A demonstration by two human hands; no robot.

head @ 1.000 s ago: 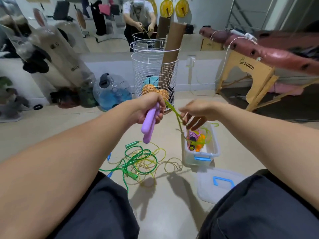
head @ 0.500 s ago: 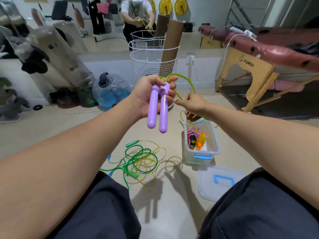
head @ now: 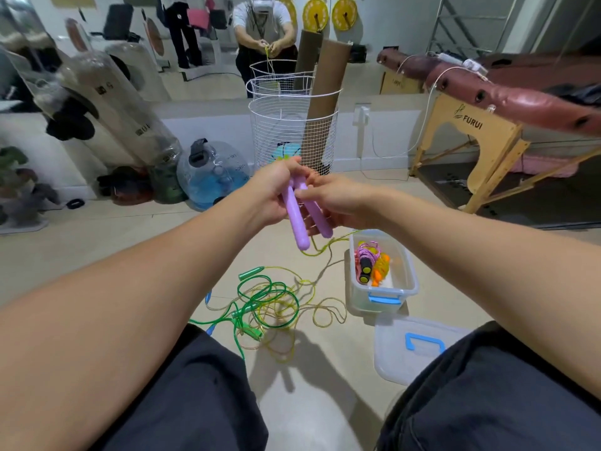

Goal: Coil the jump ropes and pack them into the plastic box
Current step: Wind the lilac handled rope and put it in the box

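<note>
Seated person, head view, floor (head: 81, 255) of a room with a mirror wall behind. A padded bench (head: 507, 102) stands at right; a wire basket (head: 292, 131) holding a cardboard tube (head: 325, 92) stands ahead, a water jug (head: 213, 174) to its left. Near the right knee lies the box lid (head: 409, 349), off and flat on the floor. Just beyond it sits the plastic box (head: 406, 271), open, with a pink-corded rope bundle (head: 366, 258) and an orange item (head: 382, 268) already inside; room remains in the box. To its left, a tangle of ropes (head: 270, 304), green and yellow cords with green handles, lies loose and uncoiled on the floor.

Above the floor, the left hand (head: 270, 193) grips two purple handles (head: 300, 216) side by side, fingers curled round their upper ends. The right hand (head: 335, 203) closes against the same handles from the other side; whether it pinches the handles or the cord cannot be told. A yellow-green cord (head: 325, 249) trails from the hands down toward the pile.

Judged progress: at least one rope is packed, one is being coiled, and the floor tangle, packing and closing the lid remain.
</note>
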